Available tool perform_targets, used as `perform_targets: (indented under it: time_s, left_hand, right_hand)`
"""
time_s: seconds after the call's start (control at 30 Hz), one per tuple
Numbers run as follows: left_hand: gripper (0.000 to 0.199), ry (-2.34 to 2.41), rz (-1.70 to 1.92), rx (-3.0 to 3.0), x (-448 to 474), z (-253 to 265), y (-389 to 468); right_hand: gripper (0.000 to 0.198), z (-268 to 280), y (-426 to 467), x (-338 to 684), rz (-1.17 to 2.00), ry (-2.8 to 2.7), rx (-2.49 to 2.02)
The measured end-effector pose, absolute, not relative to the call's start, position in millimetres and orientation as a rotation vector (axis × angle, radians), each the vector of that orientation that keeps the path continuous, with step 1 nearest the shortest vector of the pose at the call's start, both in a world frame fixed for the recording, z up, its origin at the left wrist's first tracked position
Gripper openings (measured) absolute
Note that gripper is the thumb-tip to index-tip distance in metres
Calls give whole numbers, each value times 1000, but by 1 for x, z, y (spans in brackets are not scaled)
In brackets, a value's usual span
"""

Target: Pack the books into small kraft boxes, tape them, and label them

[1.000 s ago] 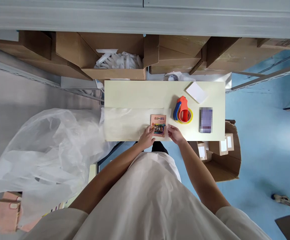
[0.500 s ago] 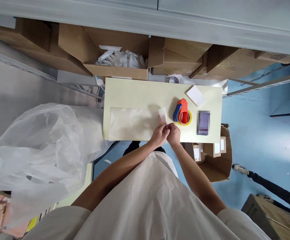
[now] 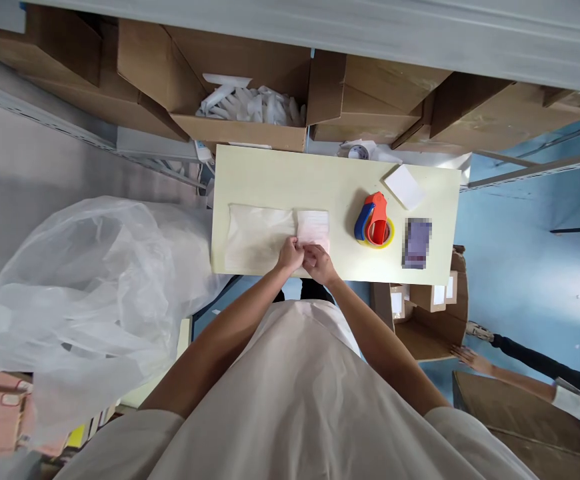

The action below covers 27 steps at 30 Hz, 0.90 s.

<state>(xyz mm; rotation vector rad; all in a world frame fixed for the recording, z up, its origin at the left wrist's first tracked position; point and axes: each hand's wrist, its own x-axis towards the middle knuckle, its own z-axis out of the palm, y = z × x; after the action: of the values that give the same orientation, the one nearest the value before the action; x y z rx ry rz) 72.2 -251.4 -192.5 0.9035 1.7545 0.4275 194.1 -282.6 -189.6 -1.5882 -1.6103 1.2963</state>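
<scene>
A thin white wrapping sheet [image 3: 257, 233] lies flat on the pale table. At its right end is a folded, faintly pink part [image 3: 313, 228], its layers lying on top of the sheet. My left hand [image 3: 291, 255] is closed on the near edge of the sheet, just left of the fold. My right hand [image 3: 320, 263] pinches the near edge of the folded part, fingertips beside those of the left. What lies inside the fold is hidden. To the right stands a red and blue tape dispenser [image 3: 374, 220] with a yellow-edged roll, touched by neither hand.
On the table [image 3: 270, 167] are a white card stack [image 3: 404, 187] and a blurred purple item [image 3: 417, 243]. Cardboard boxes [image 3: 250, 137] line the shelf behind. A large plastic bag [image 3: 100, 287] bulges at left. Another person's hand [image 3: 473, 359] touches an open carton [image 3: 427, 337] at right.
Both hands have moved left with the sheet's right end, which now lies folded over on the sheet. Another person's hand has appeared at the carton on the right. The view has shifted slightly.
</scene>
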Motion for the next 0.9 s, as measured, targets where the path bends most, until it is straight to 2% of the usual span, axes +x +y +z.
perform_targets:
  time_s: [0.17,0.33,0.43,0.5,0.63,0.73,0.9]
  left_hand:
    - [47,1786,327,1020,81,-186,-255]
    - [58,1752,354,1222,71,-185,-267]
    - [56,1655,342,1275,65,-187,-280]
    - [54,1612,331,1283,63,-188,-287]
    - [54,1629,353,1290,66,-190,-293]
    - [54,1616,330,1281,74,-190,-291]
    - [50,1426,308,1377,98,-187,-285]
  right_hand:
    - [42,-196,-282,194,1304,-1591,-1561]
    - [35,-192,-290,206,1220,-1485,-1678]
    - [36,-191,-296,219,1056,-1277,-1950]
    - [40,-192,-297,225,1074,-1131,-2044]
    - [41,-197,-289,228,1327,-909,-1969]
    - [35,-193,-282,235,1464,-710,-1880]
    - [29,-169,-281,261,1474,-649,-1789]
